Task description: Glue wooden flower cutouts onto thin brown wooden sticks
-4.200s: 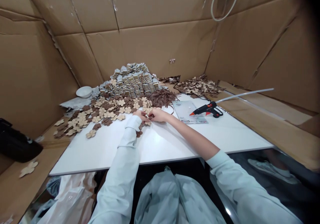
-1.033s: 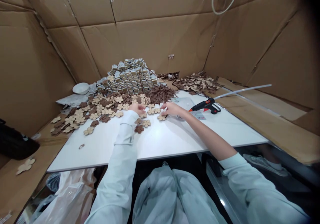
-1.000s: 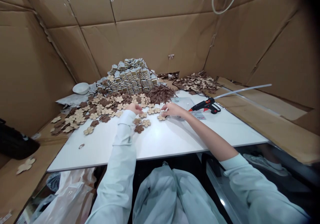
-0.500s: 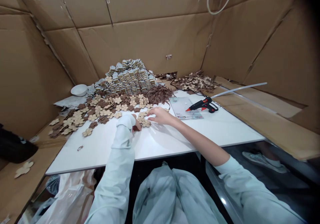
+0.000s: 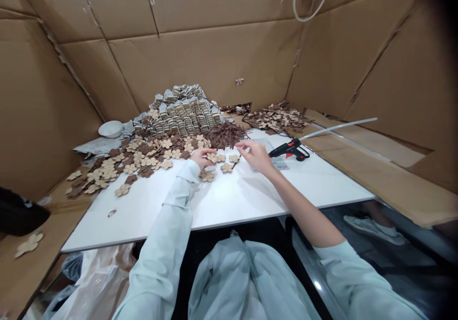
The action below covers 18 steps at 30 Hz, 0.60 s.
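Observation:
Several beige flower cutouts lie in a small group between my hands on the white tabletop (image 5: 229, 201). My left hand (image 5: 202, 158) rests at the left of this group, its fingers stretched along a beige flower (image 5: 216, 158). Just below that hand is another flower (image 5: 206, 175). My right hand (image 5: 255, 156) is to the right, fingers apart, with the fingertips just above a beige flower (image 5: 234, 158). A separate flower (image 5: 226, 168) lies between the hands, nearer me. Whether the right fingertips touch anything is hard to see.
A black glue gun (image 5: 291, 149) with a long clear stick lies at right, partly over a printed sheet (image 5: 282, 165). Behind are a flower pile (image 5: 143, 155), brown strips (image 5: 225, 135), stacked small packets (image 5: 182, 110) and a white bowl (image 5: 110, 129). Cardboard walls (image 5: 214, 53) surround the table.
My right hand has moved right, partly over the printed sheet. The left hand has shifted slightly right and away from me. The flowers between them are now spread apart.

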Each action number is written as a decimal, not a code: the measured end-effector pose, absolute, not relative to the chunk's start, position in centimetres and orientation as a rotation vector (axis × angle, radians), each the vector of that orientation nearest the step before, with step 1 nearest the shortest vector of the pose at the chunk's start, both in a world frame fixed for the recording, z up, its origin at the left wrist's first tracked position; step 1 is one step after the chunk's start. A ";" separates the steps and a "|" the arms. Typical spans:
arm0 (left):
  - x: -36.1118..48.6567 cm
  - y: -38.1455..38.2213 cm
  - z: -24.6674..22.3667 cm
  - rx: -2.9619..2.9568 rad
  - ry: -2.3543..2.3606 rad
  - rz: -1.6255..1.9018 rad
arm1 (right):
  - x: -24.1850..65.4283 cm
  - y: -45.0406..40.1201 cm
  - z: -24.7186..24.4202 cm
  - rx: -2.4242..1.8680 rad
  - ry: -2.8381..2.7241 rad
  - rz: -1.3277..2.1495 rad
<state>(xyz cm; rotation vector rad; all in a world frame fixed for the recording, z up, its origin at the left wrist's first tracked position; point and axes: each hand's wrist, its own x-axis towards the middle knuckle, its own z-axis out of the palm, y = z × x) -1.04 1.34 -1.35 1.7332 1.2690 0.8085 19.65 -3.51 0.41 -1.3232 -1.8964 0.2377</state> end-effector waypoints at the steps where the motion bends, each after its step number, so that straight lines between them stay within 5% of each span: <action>1: -0.8 1.6 -2.0 1.780 1.319 0.794 | 20.7 -3.8 0.4 -1.366 -1.884 0.170; 11: -1.1 1.5 -2.7 2.142 1.324 0.475 | 34.8 -6.0 -2.1 -2.143 -1.675 -0.258; 18: 0.0 0.3 -2.2 2.384 1.415 0.530 | 35.2 -3.0 -3.8 -2.088 -1.951 0.025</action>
